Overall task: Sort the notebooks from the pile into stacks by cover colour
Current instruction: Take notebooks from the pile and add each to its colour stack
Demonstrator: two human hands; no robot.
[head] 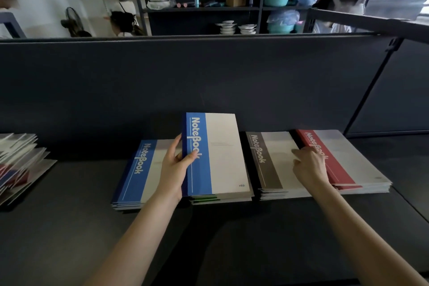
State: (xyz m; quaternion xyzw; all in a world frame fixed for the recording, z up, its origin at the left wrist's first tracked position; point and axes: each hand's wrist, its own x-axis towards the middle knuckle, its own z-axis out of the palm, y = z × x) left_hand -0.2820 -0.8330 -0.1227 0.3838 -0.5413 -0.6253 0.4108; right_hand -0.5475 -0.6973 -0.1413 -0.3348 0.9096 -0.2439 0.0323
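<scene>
Left hand has its fingers curled round the blue-and-white paper notebook right above the green-edged stack, right hand rests loose-fingered on the grey stack, so it could easily drop onto the wrong colour.

One view only, wide-angle, worn on my head. It faces forward and down, along both forearms, onto the dark desk. My left hand, gripping a blue notebook, and my right hand sit mid-frame, close below the lens. The partition fills the middle band. Shelving shows above it, well beyond.
</scene>
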